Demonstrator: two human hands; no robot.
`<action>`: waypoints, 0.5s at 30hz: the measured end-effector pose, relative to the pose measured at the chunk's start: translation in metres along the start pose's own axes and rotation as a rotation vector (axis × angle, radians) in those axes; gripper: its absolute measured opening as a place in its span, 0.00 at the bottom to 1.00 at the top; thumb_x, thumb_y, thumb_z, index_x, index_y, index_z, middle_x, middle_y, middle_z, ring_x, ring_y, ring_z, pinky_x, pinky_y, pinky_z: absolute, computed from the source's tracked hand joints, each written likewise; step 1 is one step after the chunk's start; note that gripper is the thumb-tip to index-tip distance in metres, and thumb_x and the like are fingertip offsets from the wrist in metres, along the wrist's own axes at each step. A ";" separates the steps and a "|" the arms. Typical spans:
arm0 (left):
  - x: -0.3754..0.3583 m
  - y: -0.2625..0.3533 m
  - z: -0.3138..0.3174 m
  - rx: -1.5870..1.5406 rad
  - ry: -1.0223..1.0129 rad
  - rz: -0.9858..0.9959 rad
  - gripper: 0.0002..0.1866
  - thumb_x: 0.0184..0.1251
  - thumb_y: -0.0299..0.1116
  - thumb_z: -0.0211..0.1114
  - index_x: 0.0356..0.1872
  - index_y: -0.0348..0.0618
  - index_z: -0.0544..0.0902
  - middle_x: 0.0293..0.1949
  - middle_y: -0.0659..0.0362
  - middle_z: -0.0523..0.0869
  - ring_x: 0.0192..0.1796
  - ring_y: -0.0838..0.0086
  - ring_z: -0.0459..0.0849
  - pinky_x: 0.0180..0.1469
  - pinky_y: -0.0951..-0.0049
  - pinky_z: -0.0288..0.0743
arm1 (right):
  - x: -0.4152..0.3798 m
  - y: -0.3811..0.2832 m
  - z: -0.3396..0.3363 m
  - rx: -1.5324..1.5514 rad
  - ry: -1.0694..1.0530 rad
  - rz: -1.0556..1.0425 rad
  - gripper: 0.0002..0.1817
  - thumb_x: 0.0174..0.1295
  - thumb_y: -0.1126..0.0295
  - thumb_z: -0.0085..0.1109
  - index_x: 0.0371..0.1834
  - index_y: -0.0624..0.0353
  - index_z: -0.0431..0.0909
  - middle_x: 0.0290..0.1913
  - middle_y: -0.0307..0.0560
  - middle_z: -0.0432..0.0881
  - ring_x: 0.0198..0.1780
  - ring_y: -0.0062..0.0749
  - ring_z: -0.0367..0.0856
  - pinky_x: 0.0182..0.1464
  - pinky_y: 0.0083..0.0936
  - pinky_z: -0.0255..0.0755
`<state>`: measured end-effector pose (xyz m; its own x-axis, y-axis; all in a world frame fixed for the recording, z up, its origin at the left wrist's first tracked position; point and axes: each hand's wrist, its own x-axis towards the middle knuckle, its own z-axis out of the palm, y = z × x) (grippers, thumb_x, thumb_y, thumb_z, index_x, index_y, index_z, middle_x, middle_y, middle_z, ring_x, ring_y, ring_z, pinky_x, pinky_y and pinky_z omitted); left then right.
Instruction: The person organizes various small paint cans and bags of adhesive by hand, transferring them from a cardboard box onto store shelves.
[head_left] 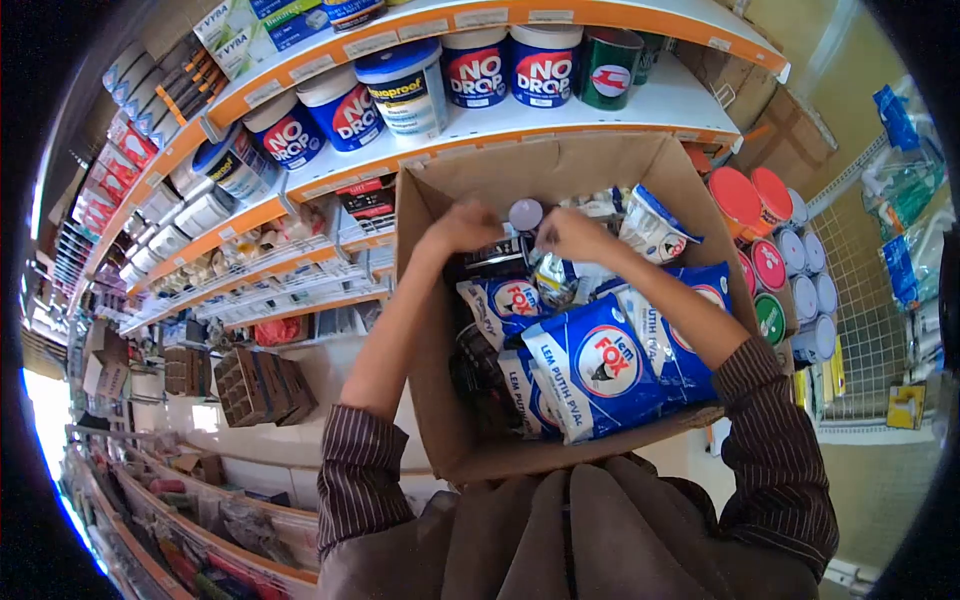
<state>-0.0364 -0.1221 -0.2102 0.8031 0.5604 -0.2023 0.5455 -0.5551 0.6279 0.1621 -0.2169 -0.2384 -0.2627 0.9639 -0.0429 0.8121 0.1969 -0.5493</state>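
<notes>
An open cardboard box [445,440] is in front of my body, filled with packets. My left hand [466,228] reaches into its far left part, beside a round pale-lilac lid [525,213] and above dark packages [495,258]. Blur smears its fingers. Curled, my right hand [580,238] is on the other side of that lid, over a small shiny packet [556,280]; whatever its fingers hold is hidden. Large blue-and-white Lem Fox glue bags [585,370] fill the near part of the box. Another white-and-blue bag [655,225] leans at the far right.
Behind the box, a shelf [465,130] carries No Drop tubs [545,65], an Aquaproof tub [403,90] and a green can [607,70]. Stacked cans with red lids [735,195] stand close on the right. Wooden crates [255,385] are on the floor to the left.
</notes>
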 end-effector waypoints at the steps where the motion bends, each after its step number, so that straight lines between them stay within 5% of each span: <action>1: 0.008 -0.009 0.019 -0.037 -0.178 -0.219 0.16 0.51 0.41 0.65 0.31 0.36 0.82 0.26 0.55 0.84 0.29 0.67 0.83 0.32 0.68 0.78 | -0.007 0.005 0.015 0.005 -0.084 0.014 0.11 0.47 0.69 0.60 0.32 0.62 0.81 0.30 0.55 0.81 0.30 0.40 0.81 0.36 0.31 0.73; 2: 0.004 -0.002 0.026 -0.140 -0.334 -0.381 0.18 0.51 0.43 0.65 0.33 0.37 0.82 0.30 0.57 0.85 0.30 0.68 0.83 0.30 0.68 0.79 | -0.014 0.008 0.028 0.008 -0.164 0.026 0.12 0.46 0.68 0.60 0.34 0.62 0.81 0.31 0.56 0.81 0.33 0.40 0.81 0.38 0.31 0.73; 3: 0.017 -0.018 0.043 0.071 -0.407 -0.474 0.18 0.52 0.43 0.65 0.38 0.39 0.82 0.37 0.57 0.84 0.36 0.68 0.83 0.36 0.67 0.79 | -0.017 0.009 0.042 -0.007 -0.222 0.081 0.16 0.47 0.65 0.60 0.38 0.61 0.80 0.35 0.56 0.81 0.37 0.42 0.80 0.41 0.32 0.72; 5: 0.028 -0.049 0.076 0.116 -0.386 -0.613 0.21 0.51 0.46 0.65 0.41 0.40 0.81 0.41 0.54 0.82 0.41 0.66 0.81 0.40 0.62 0.77 | -0.008 0.018 0.074 -0.046 -0.342 0.192 0.21 0.48 0.60 0.58 0.45 0.59 0.78 0.41 0.58 0.79 0.44 0.44 0.79 0.47 0.32 0.71; 8: 0.053 -0.175 0.162 -0.069 -0.349 -0.838 0.26 0.50 0.50 0.66 0.45 0.41 0.79 0.47 0.50 0.79 0.49 0.62 0.77 0.47 0.57 0.73 | 0.003 0.031 0.114 -0.114 -0.407 0.334 0.28 0.51 0.52 0.55 0.50 0.62 0.74 0.46 0.60 0.77 0.49 0.47 0.76 0.52 0.33 0.68; 10: 0.046 -0.205 0.189 -0.218 -0.198 -0.855 0.29 0.49 0.49 0.66 0.49 0.40 0.76 0.49 0.47 0.78 0.52 0.60 0.76 0.50 0.57 0.71 | 0.001 0.023 0.124 -0.147 -0.282 0.377 0.34 0.52 0.46 0.53 0.50 0.66 0.72 0.47 0.62 0.76 0.50 0.49 0.75 0.53 0.32 0.67; 11: 0.040 -0.208 0.195 -0.278 -0.097 -0.826 0.30 0.49 0.48 0.66 0.50 0.40 0.73 0.48 0.46 0.78 0.51 0.60 0.76 0.50 0.58 0.71 | 0.003 0.023 0.119 -0.146 -0.416 0.349 0.42 0.49 0.39 0.54 0.49 0.74 0.71 0.50 0.65 0.73 0.52 0.50 0.73 0.53 0.32 0.67; 14: 0.026 -0.202 0.212 -0.454 0.224 -0.731 0.35 0.48 0.44 0.65 0.56 0.37 0.65 0.46 0.44 0.78 0.51 0.60 0.77 0.49 0.62 0.72 | 0.002 0.028 0.114 0.017 -0.436 0.430 0.42 0.41 0.33 0.56 0.38 0.68 0.79 0.44 0.59 0.78 0.48 0.44 0.77 0.51 0.28 0.68; 15: 0.026 -0.199 0.215 -0.511 0.332 -0.689 0.36 0.48 0.42 0.65 0.58 0.36 0.63 0.45 0.43 0.78 0.51 0.60 0.77 0.49 0.64 0.72 | 0.003 0.027 0.107 0.171 -0.515 0.553 0.46 0.34 0.35 0.65 0.44 0.69 0.76 0.47 0.55 0.78 0.49 0.38 0.75 0.52 0.25 0.66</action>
<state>-0.0725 -0.1291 -0.5018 0.1863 0.8580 -0.4786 0.6423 0.2623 0.7202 0.1270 -0.2275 -0.3428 -0.0858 0.7009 -0.7081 0.8149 -0.3595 -0.4546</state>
